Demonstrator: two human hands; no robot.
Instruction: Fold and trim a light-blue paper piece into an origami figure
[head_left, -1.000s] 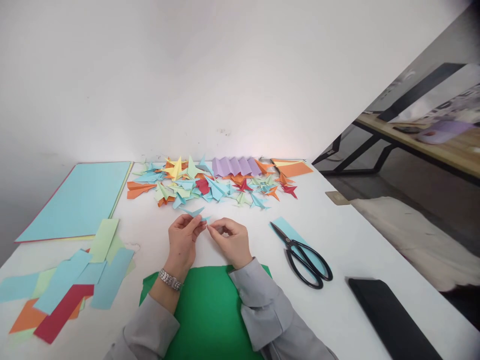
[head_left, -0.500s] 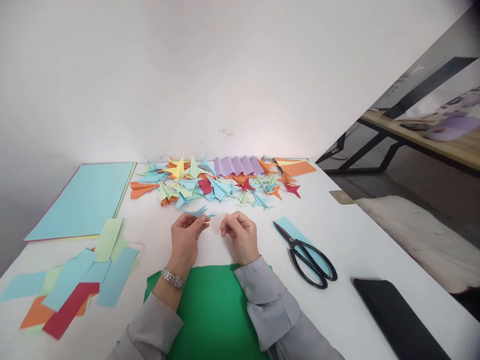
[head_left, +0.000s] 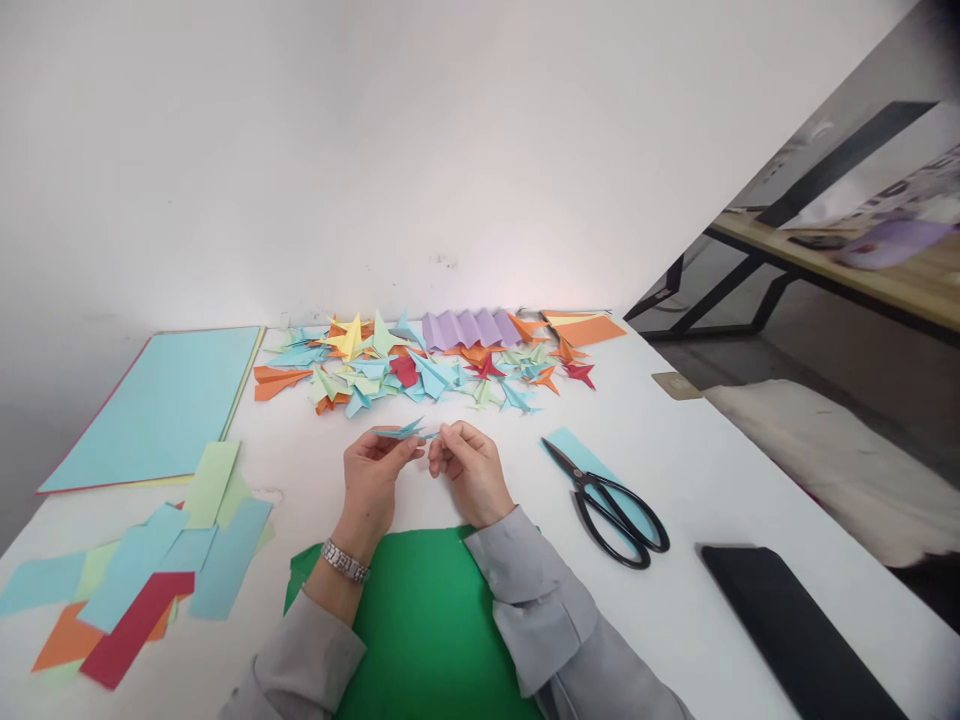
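Observation:
A small light-blue folded paper plane (head_left: 403, 431) is pinched between the thumb and fingers of my left hand (head_left: 373, 475), held just above the white table. My right hand (head_left: 474, 470) is closed, its thumb and index finger pressed together at the plane's right end; the fingers hide that tip. Beyond both hands lies a row of folded paper planes (head_left: 435, 376) in blue, green, orange, yellow and red. Under my forearms is a green sheet (head_left: 435, 620).
Black-handled scissors (head_left: 607, 500) lie on a blue paper strip (head_left: 574, 447) to the right, near a black flat object (head_left: 787, 620). Loose paper strips (head_left: 137, 628) and stacked large sheets (head_left: 157, 405) lie left. A pleated purple paper (head_left: 471, 329) stands by the wall (head_left: 450, 150).
My right hand has moved left and its fingertips now meet the right end of the blue paper plane. My left hand still holds the plane. The view has shifted slightly.

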